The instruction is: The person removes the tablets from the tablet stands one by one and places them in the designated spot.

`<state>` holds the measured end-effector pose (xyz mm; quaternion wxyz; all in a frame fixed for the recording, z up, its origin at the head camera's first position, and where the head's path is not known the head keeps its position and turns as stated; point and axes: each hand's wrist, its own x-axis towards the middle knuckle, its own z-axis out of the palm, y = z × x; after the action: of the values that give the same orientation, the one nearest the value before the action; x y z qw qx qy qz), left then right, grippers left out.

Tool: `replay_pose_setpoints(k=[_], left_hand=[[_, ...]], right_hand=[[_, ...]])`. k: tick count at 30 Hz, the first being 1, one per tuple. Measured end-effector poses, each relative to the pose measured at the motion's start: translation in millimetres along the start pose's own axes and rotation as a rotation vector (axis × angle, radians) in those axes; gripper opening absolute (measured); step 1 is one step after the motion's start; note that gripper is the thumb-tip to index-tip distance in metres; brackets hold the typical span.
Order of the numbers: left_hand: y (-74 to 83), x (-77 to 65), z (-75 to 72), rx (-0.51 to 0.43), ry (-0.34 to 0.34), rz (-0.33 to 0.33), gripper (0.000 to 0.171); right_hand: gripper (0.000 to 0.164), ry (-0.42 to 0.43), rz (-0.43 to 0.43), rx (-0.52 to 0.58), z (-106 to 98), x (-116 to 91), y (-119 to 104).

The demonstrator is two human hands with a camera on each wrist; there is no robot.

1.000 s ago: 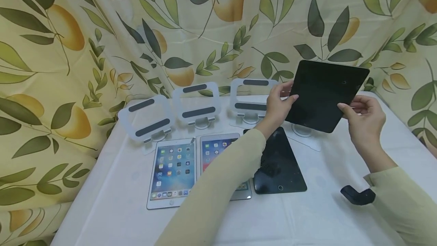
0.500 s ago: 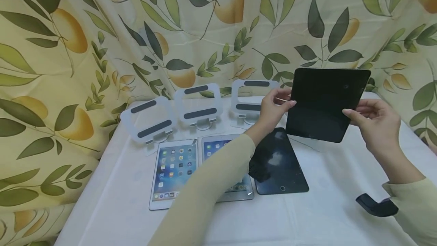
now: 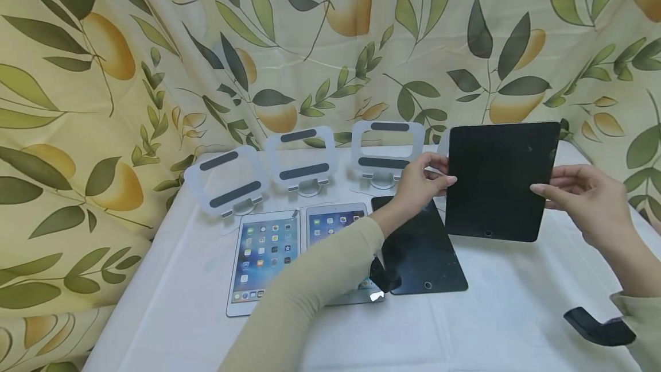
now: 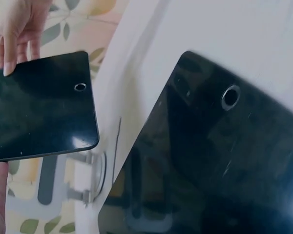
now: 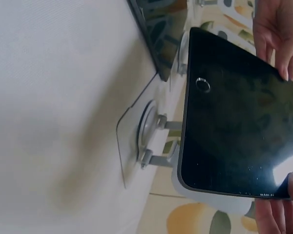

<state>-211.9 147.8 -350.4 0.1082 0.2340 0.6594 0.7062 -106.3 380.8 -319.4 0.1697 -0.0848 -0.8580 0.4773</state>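
Note:
A black tablet (image 3: 498, 182) is held upright above the right part of the table, its home button at the bottom edge. My left hand (image 3: 420, 185) pinches its left edge, thumb on the front. My right hand (image 3: 594, 202) pinches the opposite edge the same way. Behind this tablet stands a tablet stand, mostly hidden in the head view; its round hinged base (image 5: 147, 131) shows in the right wrist view. I cannot tell whether tablet and stand touch. A second black tablet (image 3: 426, 251) lies flat below my left forearm.
Three more white stands (image 3: 225, 181) (image 3: 300, 157) (image 3: 387, 145) with dark pads line the table's back. Two white tablets with lit screens (image 3: 265, 251) (image 3: 335, 216) lie in front, the second partly under my left sleeve. A patterned curtain (image 3: 330, 45) hangs behind the white table (image 3: 490, 326).
The held tablet has come down and turned from tilted to nearly upright. My right hand has moved right and down with it; my left hand has lowered slightly. The tablets on the table stay put.

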Motion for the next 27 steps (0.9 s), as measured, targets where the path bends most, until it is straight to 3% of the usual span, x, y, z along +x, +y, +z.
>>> replay_pose_setpoints(k=[8,13,16,18,23,27], left_hand=[[-8.2,-17.6,21.1,-0.063,0.027,-0.085,0.031],[-17.6,-28.3,34.4,-0.096,0.050,-0.143,0.030],[-22.7,-35.5,41.3,-0.131,0.073,-0.189,0.030],[-25.2,-40.2,45.1,-0.159,0.081,-0.215,0.030],[-30.3,-50.1,52.7,-0.177,0.077,-0.255,0.026],[-35.1,-56.5,57.4,-0.105,0.072,-0.279,0.024]], right_hand=[[0.023,-0.085,0.119,-0.063,-14,-4,18],[0.020,-0.140,0.133,-0.071,-21,-10,30],[0.023,-0.181,0.135,-0.105,-24,-12,38],[0.035,-0.218,0.144,-0.163,-26,-12,44],[0.037,-0.300,0.173,-0.208,-36,-8,86],[0.058,-0.335,0.210,-0.240,-43,1,151]])
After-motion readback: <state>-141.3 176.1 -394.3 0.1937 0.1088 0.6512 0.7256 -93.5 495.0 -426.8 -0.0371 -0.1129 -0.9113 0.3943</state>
